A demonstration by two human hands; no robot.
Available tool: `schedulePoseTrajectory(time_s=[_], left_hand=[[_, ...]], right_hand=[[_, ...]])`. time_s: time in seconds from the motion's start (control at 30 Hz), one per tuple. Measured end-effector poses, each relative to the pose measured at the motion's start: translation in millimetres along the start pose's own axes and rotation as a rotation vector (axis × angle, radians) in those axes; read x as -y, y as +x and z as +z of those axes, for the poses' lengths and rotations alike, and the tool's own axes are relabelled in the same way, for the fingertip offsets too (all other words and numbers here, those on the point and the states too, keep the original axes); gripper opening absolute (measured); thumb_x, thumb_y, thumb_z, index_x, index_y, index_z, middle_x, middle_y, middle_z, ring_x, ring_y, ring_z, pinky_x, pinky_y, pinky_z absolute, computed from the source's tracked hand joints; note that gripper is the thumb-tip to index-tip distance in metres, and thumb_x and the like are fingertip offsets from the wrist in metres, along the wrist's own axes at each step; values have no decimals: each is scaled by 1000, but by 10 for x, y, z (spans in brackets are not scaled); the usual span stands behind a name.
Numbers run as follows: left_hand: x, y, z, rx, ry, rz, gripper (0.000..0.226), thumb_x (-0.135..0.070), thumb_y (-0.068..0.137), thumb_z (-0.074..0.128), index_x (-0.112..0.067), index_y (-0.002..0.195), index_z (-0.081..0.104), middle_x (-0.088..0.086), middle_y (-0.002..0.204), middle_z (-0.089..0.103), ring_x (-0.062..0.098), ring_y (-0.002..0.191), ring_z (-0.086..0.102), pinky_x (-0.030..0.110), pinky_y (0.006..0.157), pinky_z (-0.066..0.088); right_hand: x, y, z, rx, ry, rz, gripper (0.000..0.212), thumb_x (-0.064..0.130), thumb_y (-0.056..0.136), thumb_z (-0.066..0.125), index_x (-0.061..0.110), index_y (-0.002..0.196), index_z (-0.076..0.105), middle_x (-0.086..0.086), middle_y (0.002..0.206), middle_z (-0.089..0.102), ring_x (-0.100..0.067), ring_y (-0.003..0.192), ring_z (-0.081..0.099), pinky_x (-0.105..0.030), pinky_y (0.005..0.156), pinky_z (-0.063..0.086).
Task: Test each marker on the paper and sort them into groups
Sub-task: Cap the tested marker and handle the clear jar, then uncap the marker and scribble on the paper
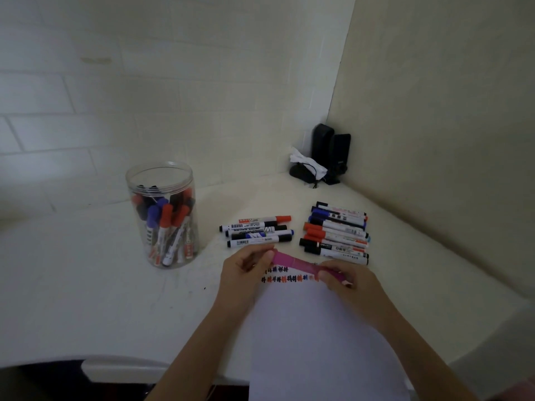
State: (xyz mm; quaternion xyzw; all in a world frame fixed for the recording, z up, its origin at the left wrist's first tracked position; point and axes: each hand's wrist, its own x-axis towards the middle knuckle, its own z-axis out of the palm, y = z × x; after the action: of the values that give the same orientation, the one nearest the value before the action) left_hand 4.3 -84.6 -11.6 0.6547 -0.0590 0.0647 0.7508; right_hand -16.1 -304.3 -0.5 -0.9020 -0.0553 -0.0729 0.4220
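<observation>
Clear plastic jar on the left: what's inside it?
The clear plastic jar holds a loose bunch of whiteboard markers with red, blue and black caps, standing on end. Those in the middle are hidden behind others, so no count is possible.

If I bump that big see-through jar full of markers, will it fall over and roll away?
Probably it would tip rather than slide: the clear plastic jar is tall for its base and stands upright on the white table. It has no lid, so the red, blue and black markers inside would likely spill out. Being round, it could roll once on its side.
</observation>
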Motion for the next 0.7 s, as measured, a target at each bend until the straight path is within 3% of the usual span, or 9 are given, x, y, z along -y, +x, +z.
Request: schedulePoseTrajectory(time_s=[0.13, 0.27, 0.47, 0.53, 0.63, 0.7], left_hand=[[-19, -8, 6, 13, -25, 1, 18, -15, 91, 61, -20, 106, 70, -5, 89, 73, 5, 84, 67, 12, 73, 50], [-22, -6, -2, 0, -61, -3, 19, -19, 92, 59, -20, 110, 68, -2, 97, 73, 10, 91, 68, 15, 74, 52], [40, 42, -13, -46, 0, -44, 21, -28, 95, 55, -20, 108, 68, -8, 103, 71, 11, 97, 67, 29, 90, 53], [45, 44, -4, -49, 9, -49, 20, -27, 96, 54, -20, 107, 69, -8, 103, 71, 11, 96, 67, 29, 89, 53], [49, 57, -8, -69, -13, -50, 19, -25, 96, 53, -19, 106, 69, -7, 101, 71, 12, 95, 68, 25, 84, 54], [47, 70, -2, -88, -29, -65, 19, -22, 96, 54, -17, 105, 69, -5, 100, 72, 12, 93, 68, 21, 80, 54]], right_hand=[[1, -11, -28, -13, 23, -7, 19, 26, 90, 65, 45, 91, 67, 27, 78, 67, 4, 76, 62, -8, 69, 46], [4, -26, -44, -47, 29, 0, 17, 26, 90, 66, 43, 93, 67, 21, 85, 68, 3, 81, 63, -7, 70, 45], [-148, 121, -230, -375, -130, 23, 24, 21, 89, 67, 13, 112, 71, 6, 97, 61, -9, 86, 55, 5, 69, 35], [-227, 240, -299, -384, -163, 72, 25, 21, 91, 66, 10, 113, 69, -1, 99, 62, -14, 89, 55, -2, 74, 37], [-381, 401, -297, -339, -269, 122, 23, 26, 90, 65, 16, 111, 71, -11, 108, 63, -28, 103, 58, -40, 92, 46], [-417, 469, -270, -324, -362, 142, 23, 31, 89, 66, 22, 110, 72, -10, 113, 61, -32, 109, 55, -49, 94, 43]])
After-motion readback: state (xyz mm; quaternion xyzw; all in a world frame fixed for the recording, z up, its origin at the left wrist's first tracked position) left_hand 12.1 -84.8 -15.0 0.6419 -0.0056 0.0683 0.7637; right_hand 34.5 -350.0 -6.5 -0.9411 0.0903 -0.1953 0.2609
